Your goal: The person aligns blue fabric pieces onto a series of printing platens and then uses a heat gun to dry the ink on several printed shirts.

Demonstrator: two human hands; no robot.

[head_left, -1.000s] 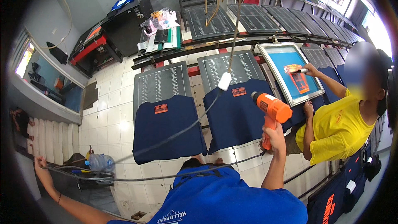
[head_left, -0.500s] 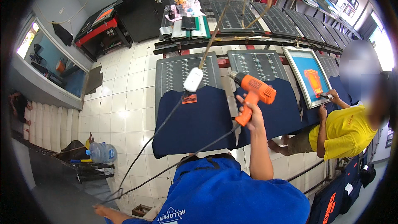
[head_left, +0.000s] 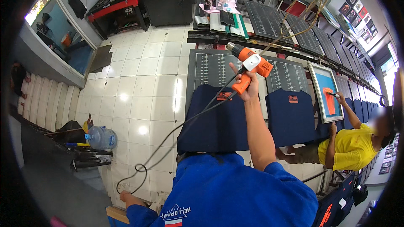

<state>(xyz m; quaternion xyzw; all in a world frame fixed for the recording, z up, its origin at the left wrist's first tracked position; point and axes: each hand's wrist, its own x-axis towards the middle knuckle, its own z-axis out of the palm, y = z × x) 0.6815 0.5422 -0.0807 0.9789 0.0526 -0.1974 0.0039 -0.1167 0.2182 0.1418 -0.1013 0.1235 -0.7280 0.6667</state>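
My right hand (head_left: 251, 87) is wrapped round the handle of an orange heat gun (head_left: 263, 66), whose dark nozzle points up and left. In line with the gun's body hangs a white power socket (head_left: 251, 62) on a cable. A looped black cord (head_left: 168, 135) runs down from there to my left hand (head_left: 124, 196), which is closed on it at the lower left, low beside the floor tiles. Beneath the gun lies a navy T-shirt (head_left: 210, 120) with a small orange print, spread on a black ruled board (head_left: 206, 68). A second navy shirt (head_left: 290, 117) lies to its right.
A person in a yellow shirt (head_left: 349, 148) works at the right with a framed screen (head_left: 316, 94) bearing orange ink. Squeegees (head_left: 216, 22) and cups lie on the far boards. A water bottle (head_left: 102, 138) stands at left, near steps (head_left: 50, 115).
The view has swung left, so the boards appear farther right. The heat gun in my right hand now overlaps the hanging socket. My left hand still has the cord, which looks more slack and looped.
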